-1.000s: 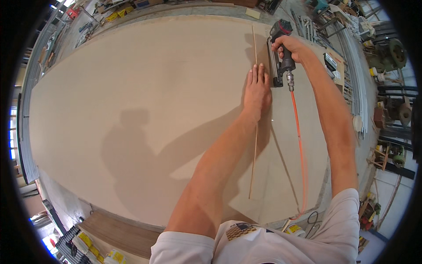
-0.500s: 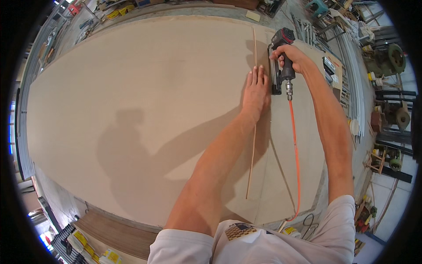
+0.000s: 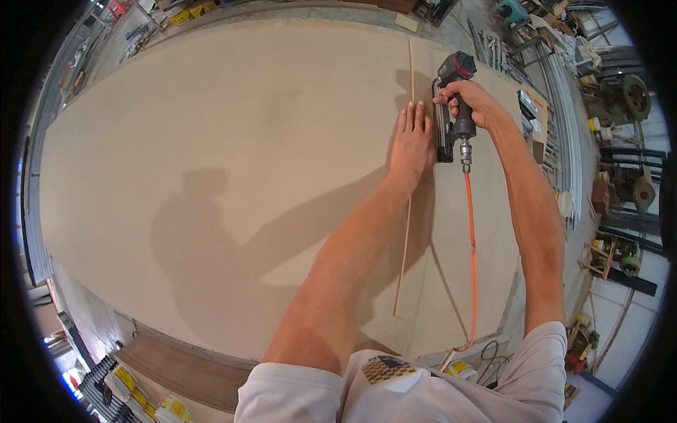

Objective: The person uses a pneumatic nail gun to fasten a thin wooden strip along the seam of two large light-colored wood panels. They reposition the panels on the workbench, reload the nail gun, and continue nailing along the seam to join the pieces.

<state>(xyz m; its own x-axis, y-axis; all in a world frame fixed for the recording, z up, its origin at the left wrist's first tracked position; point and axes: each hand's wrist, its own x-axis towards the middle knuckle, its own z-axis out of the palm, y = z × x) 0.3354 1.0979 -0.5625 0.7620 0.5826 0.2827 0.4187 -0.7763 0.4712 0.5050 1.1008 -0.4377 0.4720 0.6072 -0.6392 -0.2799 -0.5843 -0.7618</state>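
Observation:
A large pale board [image 3: 233,120] lies flat in front of me. On its right part, a thin wooden strip [image 3: 404,257] runs away from me. My left hand [image 3: 411,148] rests flat over the strip, fingers stretched forward and palm down; part of the strip is hidden beneath it. Just to the right, my right hand [image 3: 474,104] is wrapped around the grip of a black pneumatic nail gun [image 3: 463,128]. The gun's long magazine stands close beside my left fingers. An orange air hose [image 3: 473,254] hangs from the metal coupling at the grip's end.
Metal bars and profiles [image 3: 564,148] lie along the right side of the board. Machines with round parts [image 3: 636,99] stand farther right. At the lower left are brown planks [image 3: 183,370] and yellow-labelled containers. A teal stool [image 3: 509,13] is at the far right.
The nail gun and my right hand have come slightly nearer to me. My left hand stays flat on the strip, and the view has shifted a little.

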